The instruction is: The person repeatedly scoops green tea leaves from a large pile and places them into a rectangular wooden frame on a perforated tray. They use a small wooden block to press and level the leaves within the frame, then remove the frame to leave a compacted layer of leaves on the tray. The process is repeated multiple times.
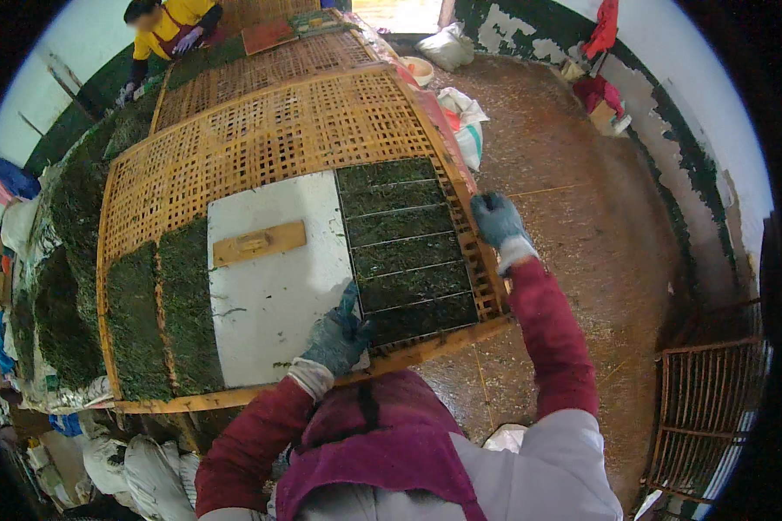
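A woven bamboo drying rack [267,140] in a wooden frame lies before me. My left hand [339,335], in a blue-green glove, rests by the right edge of a white board [280,306]. On that board sits a wooden block with a raised handle [259,243]. Right of it, a thin metal divider frame [407,241] parts a dark green, shredded plant mass into several strips. My right hand [497,218], gloved and with its fingers curled, is at the rack's right edge; whether it grips anything is unclear. Two flat green slabs [189,312] lie left of the board.
A heap of green plant matter [78,260] lines the rack's left side. Beyond the far racks, a co-worker in yellow [176,26] leans over green material. White sacks [463,124] stand right of the table; a rusty metal grating [704,410] is at lower right.
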{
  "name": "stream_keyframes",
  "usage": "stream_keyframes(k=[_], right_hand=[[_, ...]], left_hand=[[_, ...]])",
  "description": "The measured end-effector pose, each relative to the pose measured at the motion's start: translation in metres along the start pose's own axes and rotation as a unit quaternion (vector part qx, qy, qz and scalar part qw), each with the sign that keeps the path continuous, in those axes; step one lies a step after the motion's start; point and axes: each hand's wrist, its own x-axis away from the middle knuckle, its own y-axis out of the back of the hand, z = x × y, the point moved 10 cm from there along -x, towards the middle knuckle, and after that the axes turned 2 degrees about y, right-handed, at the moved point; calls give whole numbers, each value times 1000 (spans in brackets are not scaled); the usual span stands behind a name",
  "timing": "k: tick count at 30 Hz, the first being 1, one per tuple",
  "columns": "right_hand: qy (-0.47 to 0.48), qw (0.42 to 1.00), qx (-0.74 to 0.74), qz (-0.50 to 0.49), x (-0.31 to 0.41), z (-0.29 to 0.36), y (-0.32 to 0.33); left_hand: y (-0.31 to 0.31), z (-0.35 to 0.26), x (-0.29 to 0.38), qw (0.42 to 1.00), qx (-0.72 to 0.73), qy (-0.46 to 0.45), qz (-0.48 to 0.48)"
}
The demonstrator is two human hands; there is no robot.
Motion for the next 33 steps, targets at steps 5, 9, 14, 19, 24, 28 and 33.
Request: stream_keyframes(k=[5, 9, 14, 19, 24, 28, 33], right_hand=[[-69, 976, -53, 201, 132, -38, -5], [54, 976, 30, 210, 177, -23, -21], [38, 975, 154, 154, 166, -7, -25], [28, 969, 188, 158, 170, 12, -11], [25, 968, 207, 141, 171, 18, 0], [-2, 984, -21, 177, 173, 34, 9], [16, 944, -251, 213, 182, 98, 26]], left_hand=[[1, -14, 0, 996, 36, -86, 3], [-5, -8, -7, 996, -38, -87, -2], [-22, 5, -22, 991, -111, -58, 48], [-31, 16, -31, 985, -152, -30, 75], [-31, 8, -29, 980, -180, -67, 49], [-34, 2, -27, 971, -219, -85, 35], [-33, 11, -33, 962, -262, -69, -25]])
